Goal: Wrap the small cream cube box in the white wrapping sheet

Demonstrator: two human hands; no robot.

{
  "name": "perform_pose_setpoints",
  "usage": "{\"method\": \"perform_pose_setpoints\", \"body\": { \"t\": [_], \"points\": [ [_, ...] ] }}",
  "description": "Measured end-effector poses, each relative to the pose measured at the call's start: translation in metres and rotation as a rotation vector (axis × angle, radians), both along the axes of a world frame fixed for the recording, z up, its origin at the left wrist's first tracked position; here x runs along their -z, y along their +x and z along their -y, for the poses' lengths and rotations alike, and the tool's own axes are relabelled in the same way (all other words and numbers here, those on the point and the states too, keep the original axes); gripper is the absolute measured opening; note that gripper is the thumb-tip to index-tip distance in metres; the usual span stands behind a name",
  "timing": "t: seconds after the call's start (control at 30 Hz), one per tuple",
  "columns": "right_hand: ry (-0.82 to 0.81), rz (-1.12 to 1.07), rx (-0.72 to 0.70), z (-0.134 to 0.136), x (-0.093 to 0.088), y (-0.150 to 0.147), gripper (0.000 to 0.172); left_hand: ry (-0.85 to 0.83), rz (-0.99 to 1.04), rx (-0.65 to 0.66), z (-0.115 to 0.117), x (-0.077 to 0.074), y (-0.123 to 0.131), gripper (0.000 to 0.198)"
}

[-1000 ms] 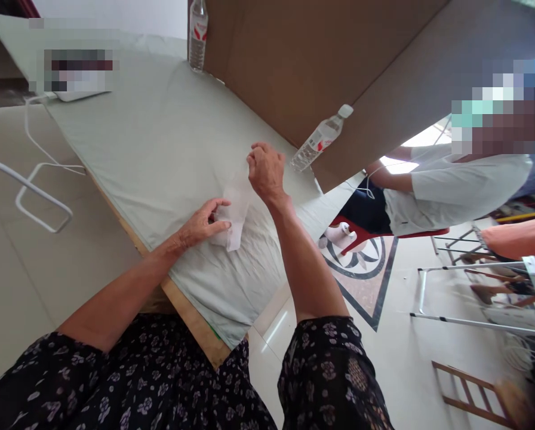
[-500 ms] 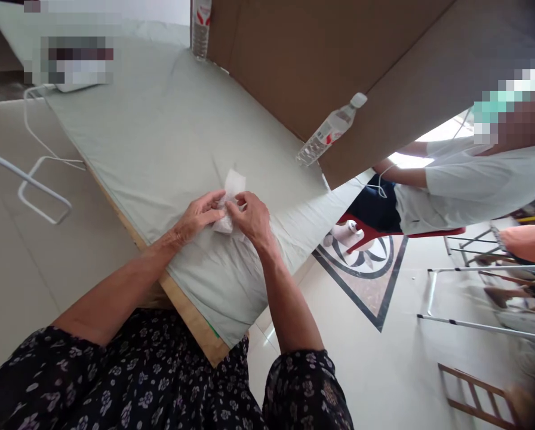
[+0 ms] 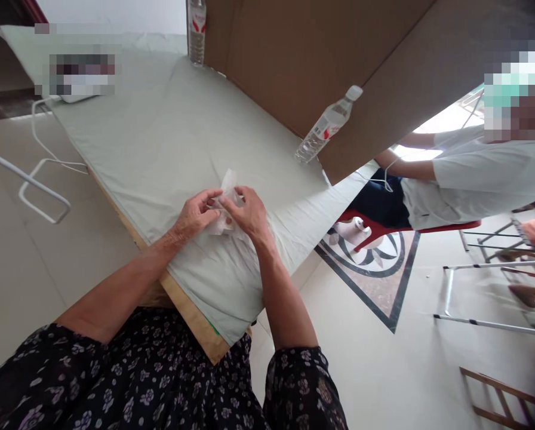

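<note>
Between my two hands is a crumpled piece of thin white tissue (image 3: 228, 179), held just over the cloth-covered table near its front corner. My left hand (image 3: 199, 210) pinches the tissue's left side between thumb and fingers. On the other side, my right hand (image 3: 248, 209) grips it with thumb and bent fingers. The lower part of the tissue spreads out below my fingertips, and a small brownish spot shows there; I cannot make out what it is.
A pale green cloth (image 3: 160, 131) covers the table. A tilted water bottle (image 3: 325, 125) is by a large cardboard panel (image 3: 294, 71); another bottle (image 3: 197, 36) stands at its far end. A seated person in a white shirt (image 3: 482, 179) is at the right. White cables (image 3: 39, 131) hang at the left.
The tissue has been opened out wider between my fingers, and a brownish spot now shows in its lower part. Both hands stay in nearly the same place; the view has shifted slightly.
</note>
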State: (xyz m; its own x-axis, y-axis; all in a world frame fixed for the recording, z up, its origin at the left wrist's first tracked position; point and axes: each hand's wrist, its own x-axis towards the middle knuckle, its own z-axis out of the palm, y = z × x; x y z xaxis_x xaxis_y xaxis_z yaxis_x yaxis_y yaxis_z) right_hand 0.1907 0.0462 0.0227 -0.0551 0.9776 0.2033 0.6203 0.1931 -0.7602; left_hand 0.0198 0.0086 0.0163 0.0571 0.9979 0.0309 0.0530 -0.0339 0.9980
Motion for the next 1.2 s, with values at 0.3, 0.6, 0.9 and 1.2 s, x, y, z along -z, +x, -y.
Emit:
{"method": "perform_pose_setpoints", "body": {
  "t": [0.3,0.6,0.9,1.2],
  "points": [
    [-0.056,-0.380,0.110,-0.004,0.015,0.020,0.021,0.133,-0.290,-0.161,-0.003,0.008,0.000,0.048],
    [0.006,-0.525,0.157,-0.002,0.021,0.026,0.023,0.134,-0.336,-0.224,-0.009,0.012,-0.011,0.017],
    [0.108,-0.432,0.413,-0.018,0.031,0.048,0.017,0.144,-0.574,-0.518,-0.032,0.018,-0.032,0.004],
    [0.128,-0.271,0.036,0.030,-0.002,0.034,0.040,0.598,-0.624,-0.233,0.005,-0.015,-0.013,0.019]
  ]
}}
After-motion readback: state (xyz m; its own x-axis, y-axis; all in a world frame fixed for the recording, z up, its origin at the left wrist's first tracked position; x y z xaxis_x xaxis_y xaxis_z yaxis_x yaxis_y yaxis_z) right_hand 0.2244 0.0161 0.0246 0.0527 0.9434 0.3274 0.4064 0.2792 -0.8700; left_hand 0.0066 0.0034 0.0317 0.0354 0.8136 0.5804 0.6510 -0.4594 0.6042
